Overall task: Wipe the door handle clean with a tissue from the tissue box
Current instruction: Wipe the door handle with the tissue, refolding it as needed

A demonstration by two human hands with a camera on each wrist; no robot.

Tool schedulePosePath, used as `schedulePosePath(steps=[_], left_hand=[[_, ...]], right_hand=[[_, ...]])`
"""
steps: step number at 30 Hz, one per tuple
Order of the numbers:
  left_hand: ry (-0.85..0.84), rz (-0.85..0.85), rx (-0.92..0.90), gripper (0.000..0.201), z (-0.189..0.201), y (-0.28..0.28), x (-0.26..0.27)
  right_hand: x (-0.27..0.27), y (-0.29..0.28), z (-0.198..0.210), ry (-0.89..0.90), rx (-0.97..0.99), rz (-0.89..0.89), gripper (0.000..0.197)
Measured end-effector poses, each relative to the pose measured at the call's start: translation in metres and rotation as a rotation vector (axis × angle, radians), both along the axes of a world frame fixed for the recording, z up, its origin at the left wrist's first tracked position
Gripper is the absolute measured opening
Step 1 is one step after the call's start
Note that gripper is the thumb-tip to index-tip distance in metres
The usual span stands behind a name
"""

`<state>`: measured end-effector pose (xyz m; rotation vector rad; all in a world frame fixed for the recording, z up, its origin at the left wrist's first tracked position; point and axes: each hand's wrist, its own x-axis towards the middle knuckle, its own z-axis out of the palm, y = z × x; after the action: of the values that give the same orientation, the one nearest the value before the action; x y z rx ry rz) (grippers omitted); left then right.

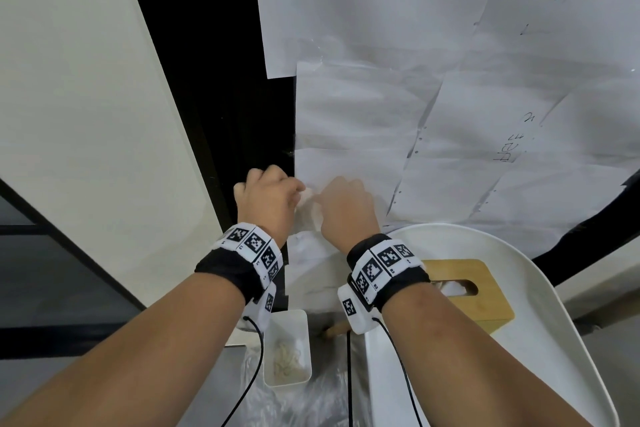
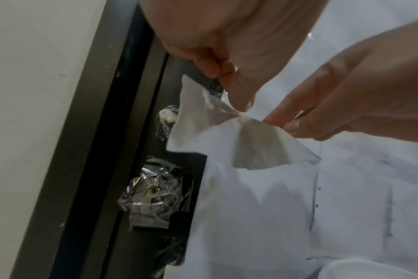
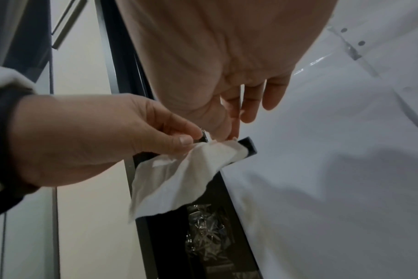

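Note:
A white tissue [image 1: 306, 200] hangs between my two hands, close to the paper-covered door [image 1: 398, 107]. My left hand [image 1: 268, 192] pinches one end of it between thumb and finger. My right hand [image 1: 346, 204] pinches the other end. In the right wrist view the tissue [image 3: 179, 181] drapes over the dark end of the door handle [image 3: 250, 146], just below both hands' fingertips. In the left wrist view the tissue [image 2: 203, 130] spreads downward from the pinch. The wooden tissue box [image 1: 485, 308] sits behind my right wrist with a tissue showing in its slot.
The box stands on a white rounded table [image 1: 540, 340] at the right. Below my wrists are a small white bin [image 1: 303, 322] with scraps and a clear plastic bag [image 1: 294, 402]. A black door frame [image 1: 207, 80] and a cream wall [image 1: 86, 97] lie to the left.

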<state>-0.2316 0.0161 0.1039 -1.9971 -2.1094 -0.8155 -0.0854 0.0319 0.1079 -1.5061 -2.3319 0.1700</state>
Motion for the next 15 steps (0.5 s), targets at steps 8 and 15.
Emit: schedulePosePath(steps=[8, 15], left_hand=[[-0.097, -0.177, -0.158, 0.013, -0.011, 0.006, 0.008], [0.013, -0.187, -0.072, 0.008, -0.023, 0.010, 0.006]], right_hand=[[0.009, 0.012, -0.005, 0.073, 0.045, -0.099, 0.027], [0.009, 0.015, -0.017, 0.014, -0.024, -0.069, 0.024]])
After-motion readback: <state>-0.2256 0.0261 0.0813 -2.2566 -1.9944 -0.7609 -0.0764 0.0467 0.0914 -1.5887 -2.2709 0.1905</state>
